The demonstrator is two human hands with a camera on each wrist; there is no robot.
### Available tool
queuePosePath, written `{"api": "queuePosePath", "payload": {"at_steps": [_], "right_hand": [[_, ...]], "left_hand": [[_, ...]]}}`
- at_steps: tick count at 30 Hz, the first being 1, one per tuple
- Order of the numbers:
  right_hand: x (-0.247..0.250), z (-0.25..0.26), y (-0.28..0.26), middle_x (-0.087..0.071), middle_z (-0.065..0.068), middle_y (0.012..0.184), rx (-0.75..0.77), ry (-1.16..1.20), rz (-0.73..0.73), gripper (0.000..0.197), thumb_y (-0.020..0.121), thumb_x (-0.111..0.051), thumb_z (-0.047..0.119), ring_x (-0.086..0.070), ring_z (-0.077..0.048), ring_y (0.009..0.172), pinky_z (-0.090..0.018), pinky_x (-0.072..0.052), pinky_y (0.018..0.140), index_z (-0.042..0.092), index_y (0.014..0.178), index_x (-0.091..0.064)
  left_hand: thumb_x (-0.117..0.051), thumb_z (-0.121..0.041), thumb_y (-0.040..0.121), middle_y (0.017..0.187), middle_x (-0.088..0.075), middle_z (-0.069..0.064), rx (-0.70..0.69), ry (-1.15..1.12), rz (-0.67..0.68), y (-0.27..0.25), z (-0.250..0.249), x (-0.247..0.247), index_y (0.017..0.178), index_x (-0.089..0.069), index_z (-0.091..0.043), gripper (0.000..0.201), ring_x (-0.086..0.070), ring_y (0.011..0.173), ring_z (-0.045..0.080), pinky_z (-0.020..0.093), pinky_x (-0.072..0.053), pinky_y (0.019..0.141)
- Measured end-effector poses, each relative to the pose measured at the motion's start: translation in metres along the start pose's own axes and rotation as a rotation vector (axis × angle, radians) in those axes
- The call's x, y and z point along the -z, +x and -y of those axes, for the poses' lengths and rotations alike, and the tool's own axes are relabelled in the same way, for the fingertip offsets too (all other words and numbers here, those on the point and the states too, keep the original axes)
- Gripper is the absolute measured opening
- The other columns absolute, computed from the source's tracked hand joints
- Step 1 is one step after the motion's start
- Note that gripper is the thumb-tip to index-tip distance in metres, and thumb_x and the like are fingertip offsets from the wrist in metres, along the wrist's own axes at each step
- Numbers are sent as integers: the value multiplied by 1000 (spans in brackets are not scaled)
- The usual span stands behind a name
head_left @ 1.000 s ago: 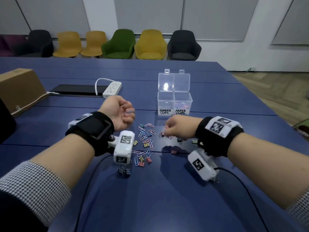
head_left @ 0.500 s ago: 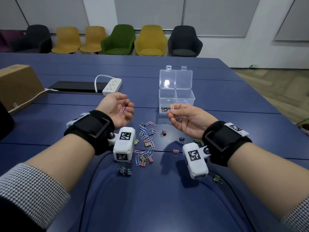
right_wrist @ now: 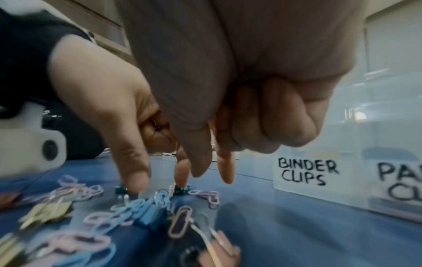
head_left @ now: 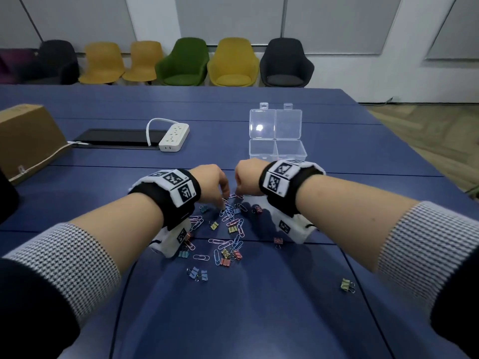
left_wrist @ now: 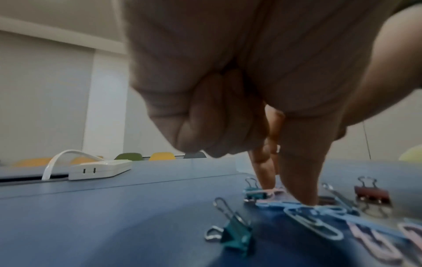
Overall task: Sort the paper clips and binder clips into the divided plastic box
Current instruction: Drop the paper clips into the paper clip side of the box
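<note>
With the divided plastic box [head_left: 277, 149] open at my twelve o'clock, I've both hands down in the scattered paper clips [head_left: 229, 216] and binder clips [head_left: 197, 273]. Left hand [head_left: 211, 181]: thumb and forefinger stretched onto the clips, other fingers curled; no grip visible. Right hand [head_left: 246, 177]: forefinger extended, the rest curled on nothing visible. Only the right wrist view shows the box labels [right_wrist: 306, 172].

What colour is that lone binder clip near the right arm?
Yellow-green binder clip, clearest in the head view.

Office meeting room, long blue conference table [head_left: 259, 104], row of chairs [head_left: 181, 63], power strip [head_left: 174, 137]
</note>
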State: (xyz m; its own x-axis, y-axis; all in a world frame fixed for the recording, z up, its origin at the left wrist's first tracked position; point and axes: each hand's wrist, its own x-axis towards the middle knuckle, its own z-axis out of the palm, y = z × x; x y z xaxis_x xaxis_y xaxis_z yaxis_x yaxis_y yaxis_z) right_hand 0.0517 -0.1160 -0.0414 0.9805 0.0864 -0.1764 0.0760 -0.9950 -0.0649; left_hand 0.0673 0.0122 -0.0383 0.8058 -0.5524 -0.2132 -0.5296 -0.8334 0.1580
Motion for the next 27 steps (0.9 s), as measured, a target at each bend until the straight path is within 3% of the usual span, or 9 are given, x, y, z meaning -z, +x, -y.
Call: {"api": "queuePosePath", "payload": {"at_steps": [4,8,10,14,18,22,24,25,27], "right_hand": [[-6,7,14,-67,-7,85,6,18,70,22,78,-72,24,-63,-27,78,-31,-52,72,13,96,-70],[-12,8,19,-62,-4,77,40,1,61,9,80,-69,21,-61,-28,77,-29,-48,68,15,84,-64],[-12,7,18,-55,-2,65,19,-31,83,24,80,-70,26,-60,-30,75,-31,-49,69,13,69,-53],[-7,3,9,-51,-3,62,10,-147,130,36,78,-69,33,-62,-32,76,-41,-56,81,17,61,-42],[-5,2,-6,-49,-5,64,53,-256,165,37,81,-69,18,-53,-30,70,-37,-53,75,14,59,-40],[-10,-7,-12,-56,-4,66,78,-289,108,23,78,-68,17,-60,-29,65,-34,-56,67,14,64,-49],[-10,-10,-15,-65,-7,81,37,-190,85,8,82,-62,17,-64,-30,72,-33,-56,70,9,81,-63],[-8,-13,-16,-65,-9,83,6,-127,74,12,86,-58,18,-63,-30,75,-30,-54,67,7,84,-63],[-1,-21,-22,-54,-6,70,-52,10,47,26,91,-51,18,-53,-27,68,-24,-41,54,8,67,-51]], "left_hand": [[-81,-28,70,68,-53,-6,1,69,38,5,-3,-4,95,-71,-20,28,-53,71,17,24,-37,59],[-80,-28,71,62,-51,-8,2,111,27,6,-5,-5,92,-71,-18,25,-53,68,17,23,-34,48],[-79,-27,72,65,-54,-7,-4,115,37,7,-5,-6,89,-71,-18,21,-55,69,17,22,-34,48],[-77,-28,75,85,-65,-1,-29,187,66,5,-10,-5,94,-72,-17,22,-58,77,19,23,-40,59],[-72,-27,79,101,-71,4,-31,272,83,5,-14,-7,98,-73,-12,24,-66,91,24,31,-50,71],[-63,-26,85,92,-71,8,-28,283,80,3,-14,-10,99,-71,-7,25,-59,75,24,29,-46,66],[-58,-25,88,86,-67,9,-37,269,70,0,-14,-10,100,-70,-6,25,-56,75,25,29,-46,68],[-57,-25,89,81,-64,8,-41,262,67,-2,-14,-10,99,-70,-7,25,-55,75,25,28,-46,69],[-56,-26,90,78,-63,4,-45,225,49,-5,-10,-8,96,-70,-9,23,-55,74,23,27,-46,70]]}}
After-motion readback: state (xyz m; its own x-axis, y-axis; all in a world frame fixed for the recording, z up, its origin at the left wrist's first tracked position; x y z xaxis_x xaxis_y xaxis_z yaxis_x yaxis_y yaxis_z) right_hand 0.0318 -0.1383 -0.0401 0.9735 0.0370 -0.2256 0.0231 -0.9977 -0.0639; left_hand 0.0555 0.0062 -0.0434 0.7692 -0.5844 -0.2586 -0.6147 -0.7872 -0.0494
